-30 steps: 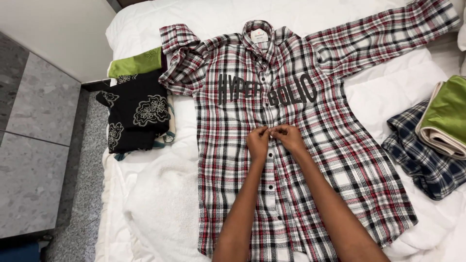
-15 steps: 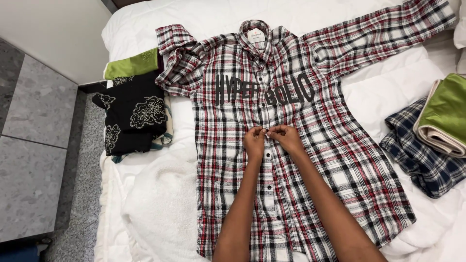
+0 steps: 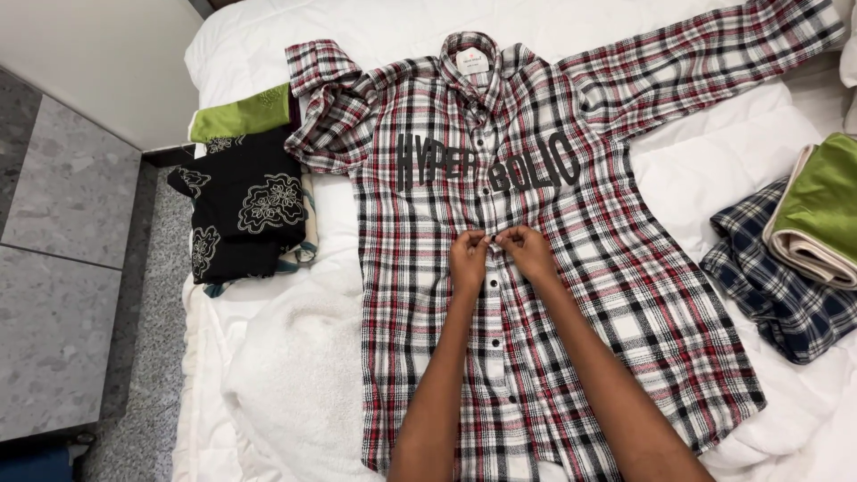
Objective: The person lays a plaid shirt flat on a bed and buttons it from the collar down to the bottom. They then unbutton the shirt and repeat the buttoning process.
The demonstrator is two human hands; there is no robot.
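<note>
A red, white and black plaid shirt [image 3: 616,268] lies spread face up on the white bed, collar away from me, with dark block letters across the chest. Its right sleeve stretches out to the far right; the left sleeve is folded back on itself. My left hand [image 3: 468,257] and my right hand [image 3: 528,253] meet at the button placket in the shirt's middle, just below the lettering. The fingertips of both pinch the placket edges together around a button. Dark buttons run down the placket below my hands.
A black garment with white flower patterns [image 3: 241,210] and a folded green cloth [image 3: 239,113] lie at the bed's left edge. At the right lie a dark blue plaid garment [image 3: 778,290] and a folded green and cream cloth [image 3: 821,214]. Grey tiled floor [image 3: 62,268] runs along the left.
My hands stay at the same spot on the placket, with only slight finger movement. The view has shifted a little.
</note>
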